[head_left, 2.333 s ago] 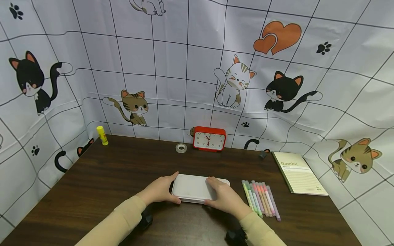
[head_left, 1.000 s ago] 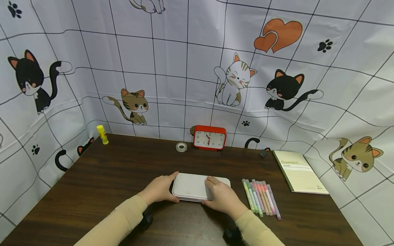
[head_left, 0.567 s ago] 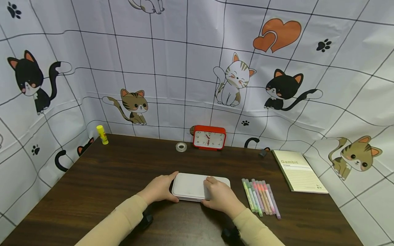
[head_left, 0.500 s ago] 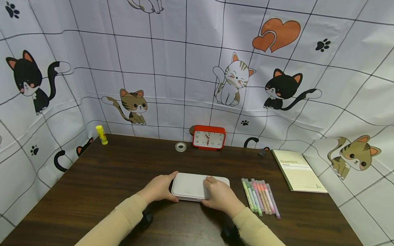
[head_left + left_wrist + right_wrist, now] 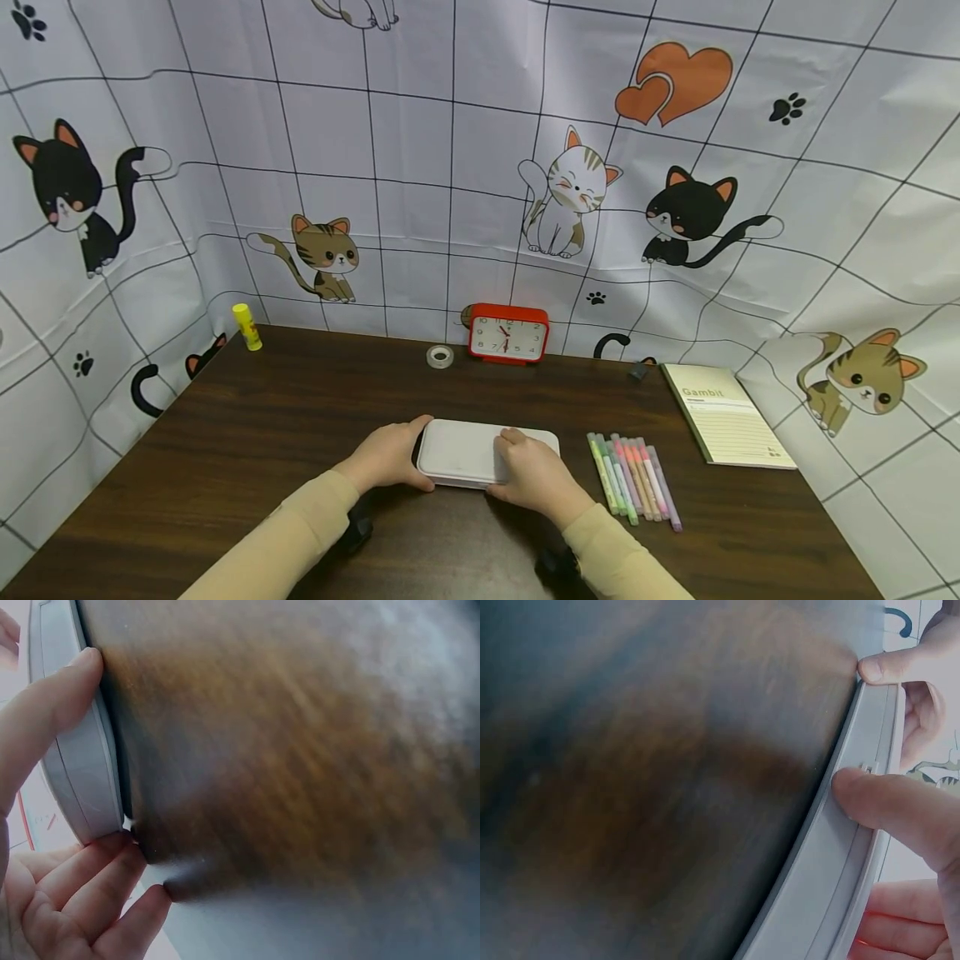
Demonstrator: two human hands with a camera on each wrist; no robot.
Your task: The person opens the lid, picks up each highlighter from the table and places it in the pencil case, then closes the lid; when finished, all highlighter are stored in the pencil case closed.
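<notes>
A flat white pencil case (image 5: 468, 446) lies on the table in front of the person, its lid down and a seam running along its side. My left hand (image 5: 386, 457) grips its left end, the thumb (image 5: 79, 679) on the near side and the fingers round the far corner. On the lid's right half rest the curled fingers of my right hand (image 5: 536, 475). The right thumb (image 5: 862, 799) presses the front side beside a small catch (image 5: 868, 768). The pencil case's underside is hidden.
Several pastel markers (image 5: 633, 479) lie side by side to the right. Behind them is a notepad (image 5: 731, 417). Along the back stand a red clock (image 5: 508, 333), a tape roll (image 5: 440, 357) and a yellow glue stick (image 5: 247, 327). A small dark object (image 5: 638, 372) sits near the notepad.
My right hand has shifted a little left along the pencil case, and its fingers have curled more on the lid. The left hand and the pencil case have stayed put.
</notes>
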